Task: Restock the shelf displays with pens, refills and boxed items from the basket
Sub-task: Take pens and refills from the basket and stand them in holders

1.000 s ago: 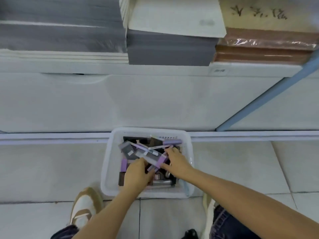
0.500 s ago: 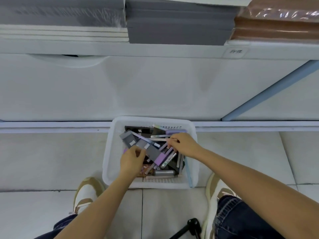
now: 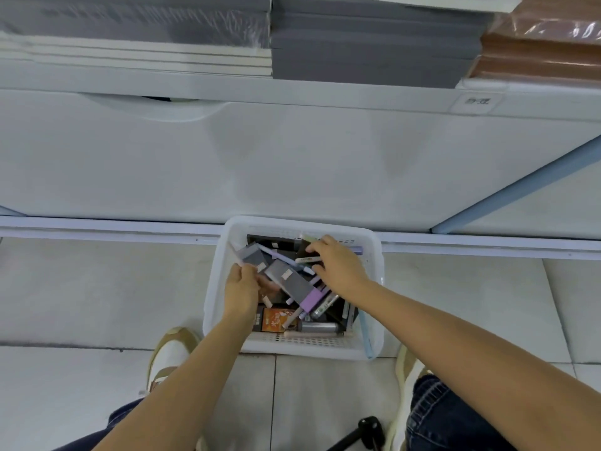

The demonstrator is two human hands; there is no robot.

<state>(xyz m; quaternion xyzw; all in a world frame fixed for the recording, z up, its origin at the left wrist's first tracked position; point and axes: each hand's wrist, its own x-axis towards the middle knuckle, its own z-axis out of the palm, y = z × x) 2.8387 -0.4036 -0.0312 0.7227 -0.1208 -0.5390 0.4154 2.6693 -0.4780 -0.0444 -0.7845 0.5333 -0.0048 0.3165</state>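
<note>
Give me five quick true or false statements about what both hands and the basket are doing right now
1. The white basket sits on the tiled floor against the shelf base. True.
2. Both hands are inside the basket. True: the left hand and right hand are among the items.
3. The basket is empty. False: it holds boxes and pens, including a grey and purple box.
4. The right hand is reaching up to the shelf. False: it is at the basket's far end, fingers on a pen.
5. Grey stacks lie on the shelf above. True.
</note>
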